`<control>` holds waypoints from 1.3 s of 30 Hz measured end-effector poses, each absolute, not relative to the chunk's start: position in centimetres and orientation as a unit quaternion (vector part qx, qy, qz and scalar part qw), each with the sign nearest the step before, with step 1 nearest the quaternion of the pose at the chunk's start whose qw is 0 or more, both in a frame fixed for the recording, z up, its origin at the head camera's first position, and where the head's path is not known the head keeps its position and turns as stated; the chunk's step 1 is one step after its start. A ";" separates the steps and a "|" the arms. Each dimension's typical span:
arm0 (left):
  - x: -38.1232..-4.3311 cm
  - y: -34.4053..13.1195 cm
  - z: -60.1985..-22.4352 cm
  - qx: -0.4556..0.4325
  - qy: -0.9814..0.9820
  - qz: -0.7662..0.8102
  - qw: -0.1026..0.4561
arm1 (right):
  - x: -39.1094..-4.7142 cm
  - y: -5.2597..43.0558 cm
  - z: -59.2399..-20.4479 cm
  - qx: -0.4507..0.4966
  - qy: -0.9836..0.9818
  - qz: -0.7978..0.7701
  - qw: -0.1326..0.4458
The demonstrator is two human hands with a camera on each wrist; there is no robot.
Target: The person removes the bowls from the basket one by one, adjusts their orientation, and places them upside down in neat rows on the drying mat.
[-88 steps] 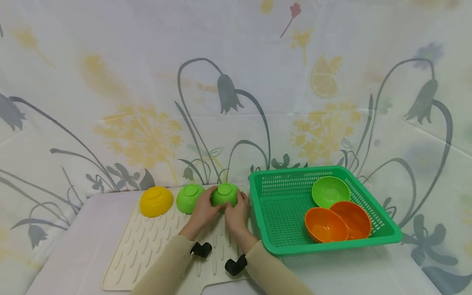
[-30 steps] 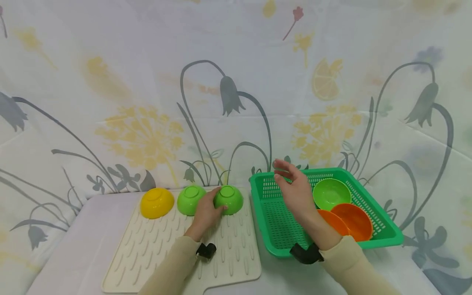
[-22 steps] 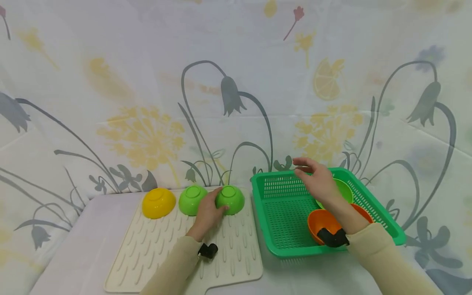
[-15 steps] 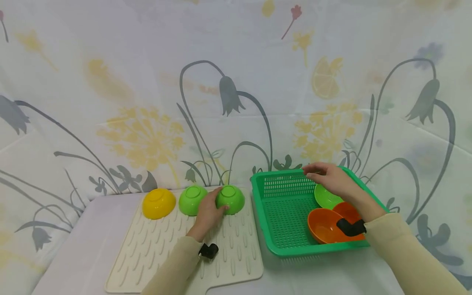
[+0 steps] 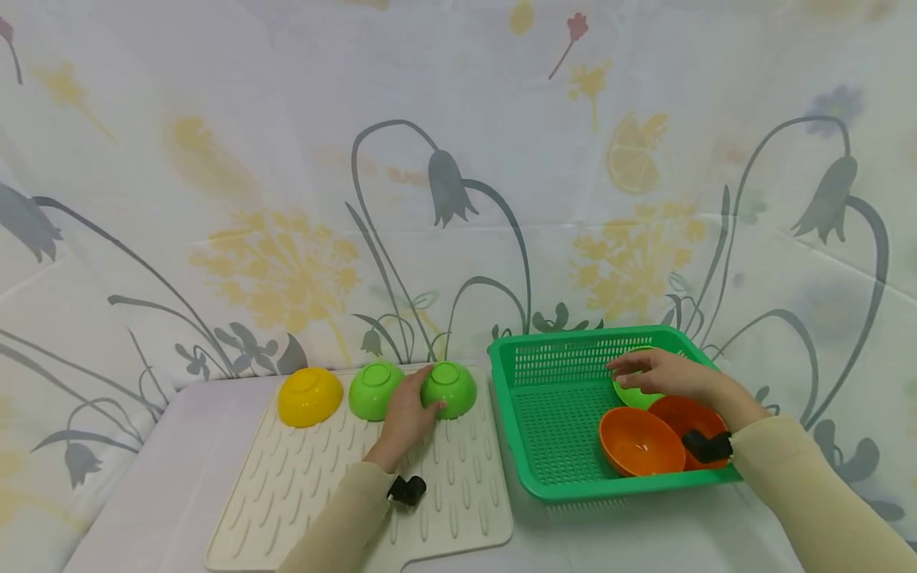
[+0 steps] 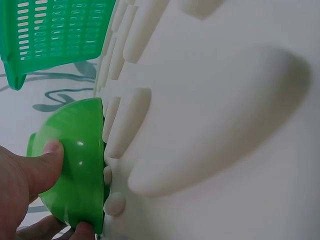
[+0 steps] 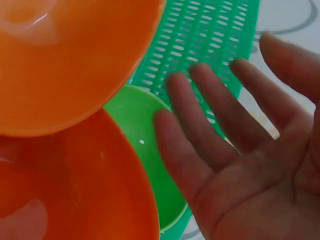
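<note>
My left hand holds an upside-down green bowl at the back right of the cream ribbed mat. In the left wrist view the thumb lies on the bowl's side and fingertips touch near its rim. Another inverted green bowl and an inverted yellow bowl stand to its left. My right hand hovers over the green basket, holding nothing, its fingers apart in the right wrist view. Under it lies a green bowl, partly hidden; two orange bowls sit nearer me, overlapping.
The basket stands right of the mat on a white-covered table. A patterned cloth hangs behind everything. All the bowls in the basket lie toward its right side, hollow side facing up.
Both hands were at the right green bowl on the mat. My right hand has since let go and moved right, over the basket, then lowered toward its bowls. The left stays there.
</note>
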State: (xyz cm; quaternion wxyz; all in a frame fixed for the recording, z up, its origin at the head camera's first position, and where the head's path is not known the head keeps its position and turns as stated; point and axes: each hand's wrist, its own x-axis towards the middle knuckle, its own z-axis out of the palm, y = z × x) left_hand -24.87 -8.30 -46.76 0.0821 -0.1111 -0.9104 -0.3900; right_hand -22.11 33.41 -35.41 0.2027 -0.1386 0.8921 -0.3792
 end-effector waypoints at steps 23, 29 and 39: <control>-24.7 -8.3 -46.7 -0.108 -0.909 -0.396 0.072 | -21.8 33.6 -36.2 -0.171 0.913 -0.253 0.271; -24.9 -8.3 -46.9 -0.110 -0.912 -0.388 0.074 | -21.7 33.7 -36.3 -0.166 0.910 -0.263 0.275; -24.9 -8.3 -47.0 -0.111 -0.906 -0.400 0.077 | -21.4 34.3 -36.3 -0.137 0.897 -0.328 0.263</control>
